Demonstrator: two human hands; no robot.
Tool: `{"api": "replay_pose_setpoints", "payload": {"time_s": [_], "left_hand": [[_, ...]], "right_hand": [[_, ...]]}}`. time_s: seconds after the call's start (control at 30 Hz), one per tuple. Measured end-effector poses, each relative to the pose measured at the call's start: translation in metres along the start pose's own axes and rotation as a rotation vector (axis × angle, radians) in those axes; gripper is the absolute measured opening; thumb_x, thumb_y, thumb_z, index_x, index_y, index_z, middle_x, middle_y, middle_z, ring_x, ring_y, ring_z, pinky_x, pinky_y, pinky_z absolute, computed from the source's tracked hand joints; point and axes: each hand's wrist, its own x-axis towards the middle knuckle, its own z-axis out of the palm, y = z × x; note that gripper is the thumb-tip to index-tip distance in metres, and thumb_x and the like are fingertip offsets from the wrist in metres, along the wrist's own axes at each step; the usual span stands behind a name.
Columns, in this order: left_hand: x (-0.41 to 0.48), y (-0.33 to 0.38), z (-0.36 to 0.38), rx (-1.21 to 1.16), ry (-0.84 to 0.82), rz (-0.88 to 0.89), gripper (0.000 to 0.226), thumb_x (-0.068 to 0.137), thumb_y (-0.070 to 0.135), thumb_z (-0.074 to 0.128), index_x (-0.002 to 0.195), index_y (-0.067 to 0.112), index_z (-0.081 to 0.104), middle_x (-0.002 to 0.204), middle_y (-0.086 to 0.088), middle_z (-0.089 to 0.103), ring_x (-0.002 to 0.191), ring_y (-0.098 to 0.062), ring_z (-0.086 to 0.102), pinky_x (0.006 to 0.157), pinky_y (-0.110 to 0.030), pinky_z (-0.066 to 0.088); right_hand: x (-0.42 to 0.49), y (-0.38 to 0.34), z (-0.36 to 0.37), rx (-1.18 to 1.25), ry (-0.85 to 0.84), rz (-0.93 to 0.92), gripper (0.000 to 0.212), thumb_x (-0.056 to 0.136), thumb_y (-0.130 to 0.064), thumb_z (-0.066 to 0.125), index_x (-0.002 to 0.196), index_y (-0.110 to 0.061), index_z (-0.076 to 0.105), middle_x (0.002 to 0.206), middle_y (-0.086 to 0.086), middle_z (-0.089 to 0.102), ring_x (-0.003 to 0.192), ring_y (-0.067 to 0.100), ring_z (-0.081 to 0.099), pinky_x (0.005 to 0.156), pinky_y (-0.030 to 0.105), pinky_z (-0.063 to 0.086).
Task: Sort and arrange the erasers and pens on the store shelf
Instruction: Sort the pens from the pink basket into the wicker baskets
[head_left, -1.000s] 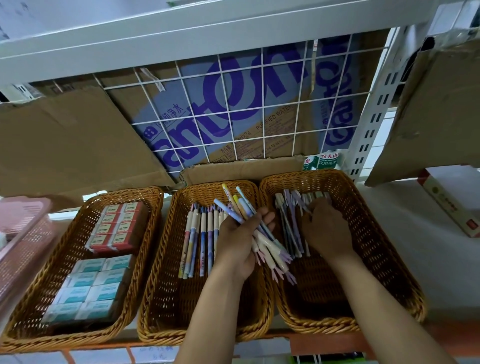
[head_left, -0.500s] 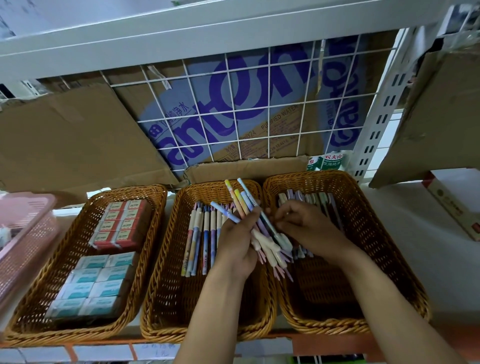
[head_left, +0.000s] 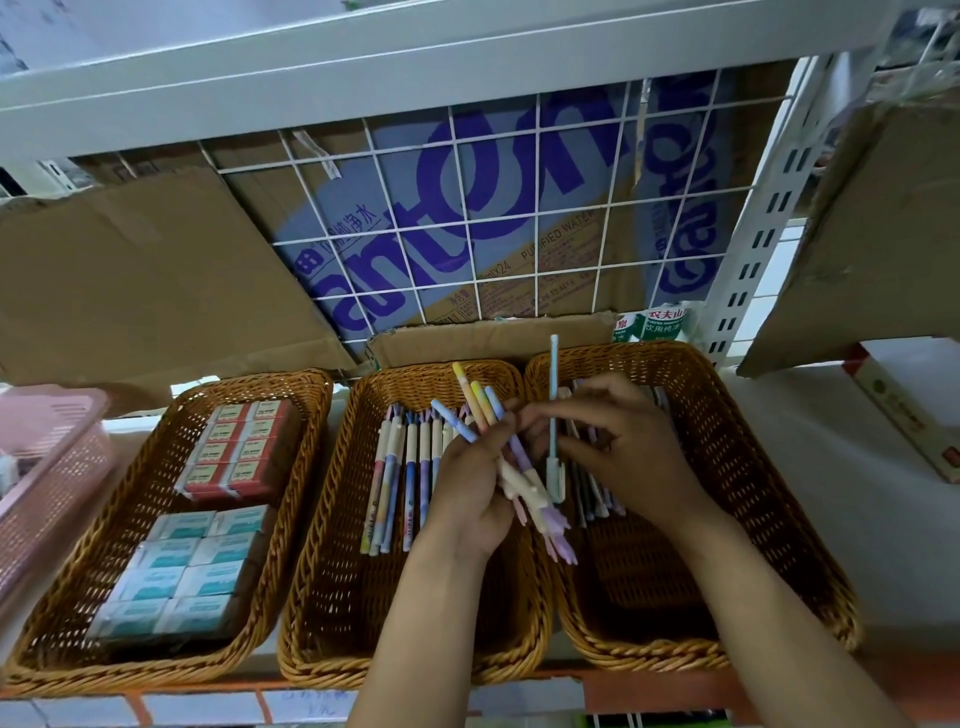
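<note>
Gripping a fanned bundle of pens (head_left: 523, 475) in the left hand (head_left: 475, 488), clamped tight round it, right above the seam between the middle basket (head_left: 332, 525) and the right basket (head_left: 753, 467). Pinching a single pale-blue pen (head_left: 554, 374) in the right hand (head_left: 626, 447), held upright (clip end down, beside the bundle). Hands close together, nearly touching. Under the left, a row of pens (head_left: 402, 483) laid side by side in the middle basket; under the right, loose pens (head_left: 589, 493) in the right basket. Further left on the shelf (head_left: 893, 530), in the left basket (head_left: 150, 457): red erasers (head_left: 234, 447) at the back, teal erasers (head_left: 176, 566) in front. Beyond that, a pink crate (head_left: 47, 462); behind everything, a printed cardboard box (head_left: 467, 234) seen through wire grid.
</note>
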Motion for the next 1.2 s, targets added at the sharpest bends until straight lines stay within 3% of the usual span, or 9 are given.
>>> {"api": "replay_pose_setpoints", "payload": {"time_s": [0.07, 0.17, 0.3, 0.53, 0.67, 0.77, 0.93, 1.07, 1.2], "left_hand": [[-0.001, 0.001, 0.001, -0.068, -0.023, -0.037, 0.021, 0.099, 0.008, 0.04, 0.099, 0.005, 0.06, 0.081, -0.012, 0.073, 0.071, -0.022, 0.072, 0.061, -0.034, 0.06], [-0.004, 0.001, 0.004, -0.075, -0.012, -0.102, 0.019, 0.101, 0.015, 0.04, 0.1, 0.009, 0.058, 0.068, -0.008, 0.067, 0.059, -0.019, 0.067, 0.059, -0.033, 0.059], [-0.003, 0.0, 0.003, -0.012, 0.043, -0.113, 0.016, 0.097, 0.024, 0.05, 0.094, 0.011, 0.059, 0.065, -0.004, 0.052, 0.053, -0.013, 0.045, 0.048, -0.022, 0.052], [-0.007, -0.004, 0.003, -0.059, -0.085, -0.136, 0.024, 0.094, 0.007, 0.037, 0.11, 0.003, 0.055, 0.076, -0.011, 0.065, 0.06, -0.018, 0.065, 0.07, -0.038, 0.058], [-0.007, -0.005, 0.002, -0.009, -0.083, -0.077, 0.029, 0.095, -0.006, 0.035, 0.118, -0.002, 0.052, 0.095, -0.016, 0.07, 0.077, -0.021, 0.072, 0.064, -0.033, 0.06], [-0.007, -0.003, 0.001, -0.01, -0.106, -0.066, 0.027, 0.096, -0.006, 0.038, 0.116, 0.0, 0.055, 0.098, -0.013, 0.072, 0.085, -0.02, 0.072, 0.069, -0.031, 0.06], [-0.003, 0.001, -0.002, -0.014, -0.052, -0.081, 0.032, 0.092, 0.0, 0.045, 0.122, 0.0, 0.056, 0.111, -0.017, 0.068, 0.096, -0.024, 0.068, 0.089, -0.039, 0.053], [-0.004, 0.011, -0.006, 0.069, 0.013, -0.142, 0.03, 0.097, 0.007, 0.039, 0.122, -0.006, 0.052, 0.108, -0.025, 0.062, 0.094, -0.033, 0.062, 0.081, -0.043, 0.05], [-0.011, 0.027, -0.015, 0.024, -0.023, -0.181, 0.025, 0.095, 0.006, 0.038, 0.107, -0.005, 0.058, 0.097, -0.025, 0.062, 0.092, -0.034, 0.059, 0.092, -0.045, 0.043]], "right_hand": [[0.001, 0.004, -0.003, -0.074, 0.151, 0.021, 0.024, 0.08, -0.012, 0.071, 0.103, -0.016, 0.072, 0.102, 0.005, 0.055, 0.092, -0.001, 0.044, 0.081, 0.005, 0.035], [0.003, 0.01, -0.008, -0.156, 0.266, 0.288, 0.015, 0.092, -0.024, 0.057, 0.096, -0.011, 0.064, 0.089, 0.005, 0.062, 0.077, 0.017, 0.057, 0.065, 0.029, 0.042], [-0.002, 0.024, -0.005, -0.313, 0.108, 0.588, 0.023, 0.094, -0.031, 0.055, 0.094, -0.011, 0.067, 0.088, 0.007, 0.069, 0.08, 0.026, 0.063, 0.063, 0.025, 0.035], [0.002, 0.038, 0.004, -0.359, 0.009, 0.648, 0.026, 0.089, -0.029, 0.061, 0.085, -0.004, 0.069, 0.086, 0.012, 0.068, 0.084, 0.028, 0.063, 0.066, 0.024, 0.036], [0.001, 0.035, 0.005, -0.365, -0.001, 0.619, 0.025, 0.09, -0.027, 0.061, 0.09, -0.004, 0.07, 0.091, 0.013, 0.069, 0.085, 0.029, 0.064, 0.069, 0.025, 0.04], [0.0, 0.028, 0.001, -0.27, 0.054, 0.52, 0.017, 0.091, -0.017, 0.059, 0.097, -0.006, 0.07, 0.098, 0.01, 0.07, 0.089, 0.025, 0.063, 0.078, 0.028, 0.045], [0.007, -0.01, -0.013, 0.116, -0.061, 0.284, 0.023, 0.087, -0.003, 0.061, 0.105, -0.015, 0.068, 0.092, -0.012, 0.062, 0.087, -0.001, 0.058, 0.077, 0.009, 0.043], [0.006, -0.028, -0.006, 0.093, -0.26, 0.022, 0.046, 0.083, 0.004, 0.06, 0.115, -0.029, 0.066, 0.103, -0.01, 0.054, 0.097, -0.001, 0.052, 0.083, 0.017, 0.044], [0.011, -0.035, 0.008, 0.068, -0.298, -0.032, 0.048, 0.083, 0.0, 0.06, 0.12, -0.031, 0.063, 0.113, -0.008, 0.054, 0.105, 0.008, 0.051, 0.086, 0.03, 0.047]]}}
